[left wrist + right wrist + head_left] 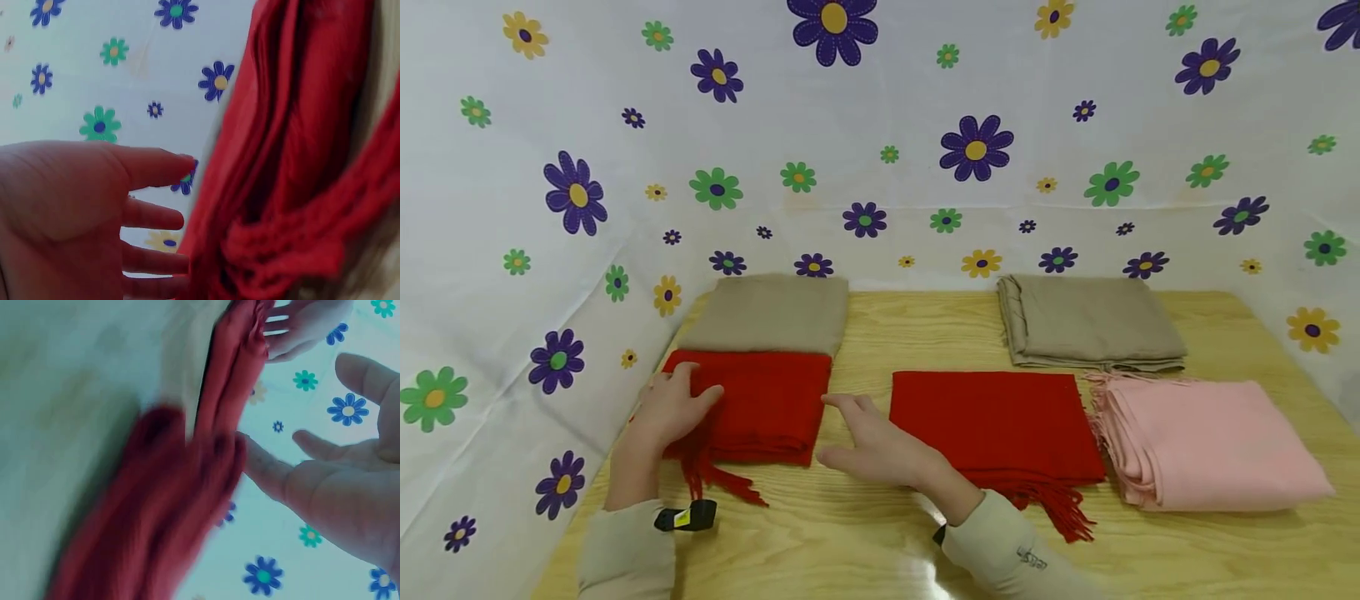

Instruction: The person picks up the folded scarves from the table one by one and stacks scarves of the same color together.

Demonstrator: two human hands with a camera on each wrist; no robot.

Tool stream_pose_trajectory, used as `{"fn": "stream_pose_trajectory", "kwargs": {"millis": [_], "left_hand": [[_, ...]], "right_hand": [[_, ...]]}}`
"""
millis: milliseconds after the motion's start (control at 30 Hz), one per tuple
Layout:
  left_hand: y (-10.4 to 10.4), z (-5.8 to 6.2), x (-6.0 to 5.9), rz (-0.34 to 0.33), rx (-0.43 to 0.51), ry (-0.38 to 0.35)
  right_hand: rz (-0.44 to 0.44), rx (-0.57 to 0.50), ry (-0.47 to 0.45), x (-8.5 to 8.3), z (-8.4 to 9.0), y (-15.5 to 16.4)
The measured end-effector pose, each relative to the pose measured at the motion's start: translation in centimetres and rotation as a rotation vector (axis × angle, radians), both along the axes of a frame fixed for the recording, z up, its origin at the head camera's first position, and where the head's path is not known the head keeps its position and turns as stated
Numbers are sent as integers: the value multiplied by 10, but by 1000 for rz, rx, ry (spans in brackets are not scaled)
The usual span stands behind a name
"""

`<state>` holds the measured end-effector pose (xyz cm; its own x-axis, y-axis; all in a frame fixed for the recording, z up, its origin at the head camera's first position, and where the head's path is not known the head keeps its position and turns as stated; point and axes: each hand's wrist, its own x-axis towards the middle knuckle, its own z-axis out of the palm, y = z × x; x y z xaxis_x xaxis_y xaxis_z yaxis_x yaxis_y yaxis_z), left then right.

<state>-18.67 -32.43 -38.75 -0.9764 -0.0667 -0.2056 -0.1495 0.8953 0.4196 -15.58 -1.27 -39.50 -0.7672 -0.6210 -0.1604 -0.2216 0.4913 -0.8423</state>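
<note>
Here we are working at the folded red scarf (pixel 758 406) in the lower left of the head view, lying on the wooden table (pixel 865 533) just in front of a folded beige scarf (pixel 771 312), their edges touching. Our left hand (pixel 668 408) is resting on the scarf's left end with the fingers laid fairly flat over the fold — released, pressing rather than gripping, as far as we can tell; the left wrist view is showing straight fingers (pixel 153 167) beside the red cloth (pixel 294 156). Our right hand (pixel 872 446) is lying open on the table just right of the scarf's right edge, fingertips close to it but, from the head view, apart from it.

So the relation that matters — the scarf is sitting between our two hands, its long axis running left to right across the frame, its fringe (pixel 718 479) trailing toward the bottom edge. The left hand is the one already on it; the right is nearer the free edge.

Further right are lying a second red scarf (pixel 996 425), a pink scarf (pixel 1213 446) and another beige scarf (pixel 1090 321), well apart from the hands.
</note>
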Motion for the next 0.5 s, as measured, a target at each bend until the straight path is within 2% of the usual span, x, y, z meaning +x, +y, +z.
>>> {"fn": "stream_pose_trajectory", "kwargs": {"millis": [200,400,500], "left_hand": [[-14,-6,-5,-8,-61,-40],[-28,-11,-4,-6,-53,-81],[-38,-17,-2,-23,-37,-91]], "right_hand": [[-140,-232,-214,-3,-12,-26],[-267,-444,-478,-4,-22,-45],[-309,-514,-548,-4,-26,-50]]}}
